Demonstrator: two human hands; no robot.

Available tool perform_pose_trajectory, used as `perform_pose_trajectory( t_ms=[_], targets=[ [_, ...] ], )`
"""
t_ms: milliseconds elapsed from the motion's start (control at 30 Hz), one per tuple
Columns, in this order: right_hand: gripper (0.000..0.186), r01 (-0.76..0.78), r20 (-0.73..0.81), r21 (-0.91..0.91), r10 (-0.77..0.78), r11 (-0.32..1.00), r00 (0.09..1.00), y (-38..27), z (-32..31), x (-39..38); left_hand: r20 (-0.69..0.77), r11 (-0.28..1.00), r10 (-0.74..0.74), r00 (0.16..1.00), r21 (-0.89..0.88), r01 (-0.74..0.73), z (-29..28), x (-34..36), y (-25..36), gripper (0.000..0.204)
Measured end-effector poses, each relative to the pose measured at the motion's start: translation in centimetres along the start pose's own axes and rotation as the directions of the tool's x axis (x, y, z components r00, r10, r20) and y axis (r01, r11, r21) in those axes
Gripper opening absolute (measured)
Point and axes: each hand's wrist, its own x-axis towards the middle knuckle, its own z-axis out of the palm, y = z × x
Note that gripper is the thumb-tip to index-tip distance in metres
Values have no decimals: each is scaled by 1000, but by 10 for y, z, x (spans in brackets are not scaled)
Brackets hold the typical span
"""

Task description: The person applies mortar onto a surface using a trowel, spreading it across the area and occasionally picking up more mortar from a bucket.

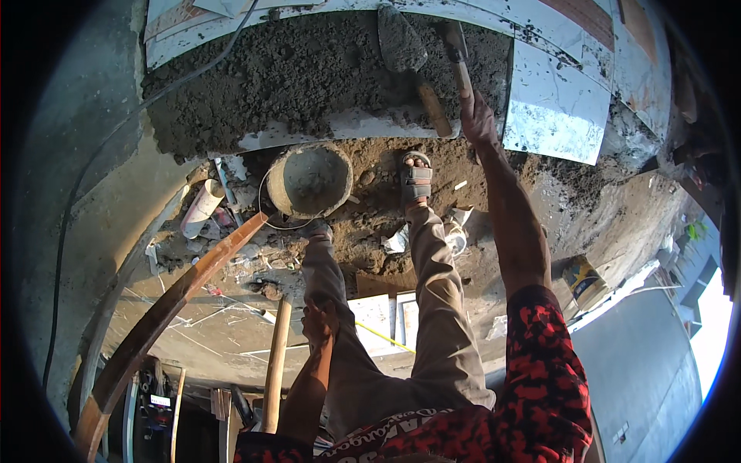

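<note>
My right hand [480, 123] reaches forward, its fingers wrapped round the wooden handle of a tool with a dark head [455, 42]. The head's exact kind is hard to make out. Just left of it a trowel [403, 42] lies on the dark wet mortar [301, 77], its wooden handle pointing toward me. To the right of the mortar is a glossy white tile [557, 104]. My left hand [319, 324] rests on my left knee with nothing visible in it, fingers loosely bent over the trouser leg.
A mortar-crusted bucket [343, 174] with grey content stands by my left foot. A long wooden plank [181, 297] slants in from the lower left, beside a wooden pole [276, 363]. A cable [73, 201] runs along the left wall. Rubble and tile scraps litter the dirt around my feet.
</note>
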Motion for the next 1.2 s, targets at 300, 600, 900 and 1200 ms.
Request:
perform_pose_trajectory(
  t_ms=[300, 600, 900, 1200],
  targets=[
    [67, 67, -98, -125, -80, 990, 992, 83, -8, -31, -39, 1000, 0, 999, -7, 0, 10, -1, 17, 65],
    [61, -68, 188, 47, 58, 997, 980, 41, -5, -59, -77, 999, 30, 997, 42, -27, 17, 8, -15, 67],
    [55, -43, 237, -24, 48, 999, 970, 56, -8, -51, -92, 996, 66, 994, 70, -60, 19, 12, -16, 63],
    [61, 223, 1, -5, -223, 975, 975, 80, -6, -92, -12, 1000, -18, 1000, 0, 18, -1, 0, 16, 66]
  ],
)
